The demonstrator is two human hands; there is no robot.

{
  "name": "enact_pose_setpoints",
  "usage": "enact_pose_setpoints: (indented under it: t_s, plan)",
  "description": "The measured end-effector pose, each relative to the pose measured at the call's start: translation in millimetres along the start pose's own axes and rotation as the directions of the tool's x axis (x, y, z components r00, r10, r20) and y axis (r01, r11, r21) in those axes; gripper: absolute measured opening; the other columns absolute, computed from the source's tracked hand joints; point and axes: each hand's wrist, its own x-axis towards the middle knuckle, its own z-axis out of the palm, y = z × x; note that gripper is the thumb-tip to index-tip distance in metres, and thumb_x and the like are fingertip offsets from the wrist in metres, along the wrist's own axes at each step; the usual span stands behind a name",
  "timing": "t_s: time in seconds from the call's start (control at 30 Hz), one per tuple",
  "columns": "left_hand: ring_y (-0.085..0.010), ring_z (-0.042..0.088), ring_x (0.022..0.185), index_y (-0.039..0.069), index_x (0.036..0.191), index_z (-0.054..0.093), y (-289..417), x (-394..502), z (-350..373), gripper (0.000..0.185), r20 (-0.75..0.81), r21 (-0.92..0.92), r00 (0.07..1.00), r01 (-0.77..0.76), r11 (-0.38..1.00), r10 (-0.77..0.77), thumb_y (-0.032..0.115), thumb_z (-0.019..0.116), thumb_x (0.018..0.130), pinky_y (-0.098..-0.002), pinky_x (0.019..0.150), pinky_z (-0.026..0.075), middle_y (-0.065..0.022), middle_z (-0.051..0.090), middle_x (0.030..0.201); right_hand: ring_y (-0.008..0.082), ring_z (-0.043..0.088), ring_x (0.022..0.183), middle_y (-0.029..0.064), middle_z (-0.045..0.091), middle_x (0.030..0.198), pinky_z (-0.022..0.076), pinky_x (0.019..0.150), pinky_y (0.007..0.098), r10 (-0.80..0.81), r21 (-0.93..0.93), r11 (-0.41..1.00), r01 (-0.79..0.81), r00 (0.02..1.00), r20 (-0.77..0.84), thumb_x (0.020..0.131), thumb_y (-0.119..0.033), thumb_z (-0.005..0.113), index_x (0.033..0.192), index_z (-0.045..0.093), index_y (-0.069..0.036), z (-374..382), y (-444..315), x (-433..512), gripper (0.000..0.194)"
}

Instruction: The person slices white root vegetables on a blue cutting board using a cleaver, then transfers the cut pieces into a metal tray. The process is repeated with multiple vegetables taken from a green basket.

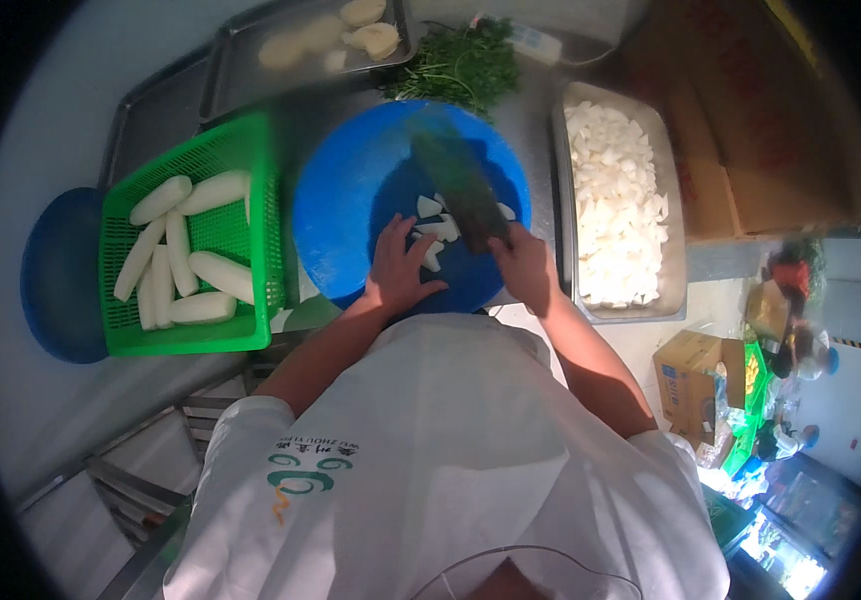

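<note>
My right hand (526, 264) grips the handle end of a cleaver (460, 180), whose wide blade slants away up and to the left over a round blue cutting board (337, 195). Cut white radish pieces (442, 227) lie on the board beside the blade. My left hand (398, 266) rests at their left with fingers apart, fingertips at the nearest pieces; whether it presses on any is hard to tell. The blade's shadow darkens much of the board, and its far end is blurred.
Left of the board, a green plastic basket (262, 330) holds several whole peeled radishes (220, 276). A steel pan (672, 292) of cut radish (614, 217) stands at the right, near cardboard (768, 150). Leafy greens (468, 64) and a metal tray (239, 82) lie behind.
</note>
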Motion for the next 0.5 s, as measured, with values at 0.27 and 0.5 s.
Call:
enact_pose_setpoints:
  t_s: [0.27,0.5]
  plan:
    - [-0.0524,0.025,0.149,0.028,0.151,0.05,18.6,79.3,25.5,0.097,0.089,0.116,0.996,-0.038,0.993,0.028,0.06,0.088,0.068,-0.0766,0.11,0.029,-0.0115,0.029,0.165,0.0149,0.058,0.052,0.0065,0.062,0.067,0.0469,0.048,0.0322,0.363,0.425,0.828,-0.367,0.927,0.095,0.101,-0.017,0.066,0.099,0.061,-0.002,-44.3,91.3,-14.5,0.016]
    - [-0.0533,0.022,0.151,0.029,0.152,0.05,35.2,111.8,28.2,0.096,0.155,0.171,0.988,-0.003,0.985,-0.024,0.073,0.077,0.072,-0.08,0.109,0.027,-0.0109,0.03,0.166,0.0093,0.048,0.048,-0.0001,0.054,0.068,0.0415,0.043,0.0262,0.377,0.511,0.72,-0.47,0.883,0.281,0.102,-0.014,0.067,0.102,0.056,-0.006,-26.0,103.4,-12.8,0.014]
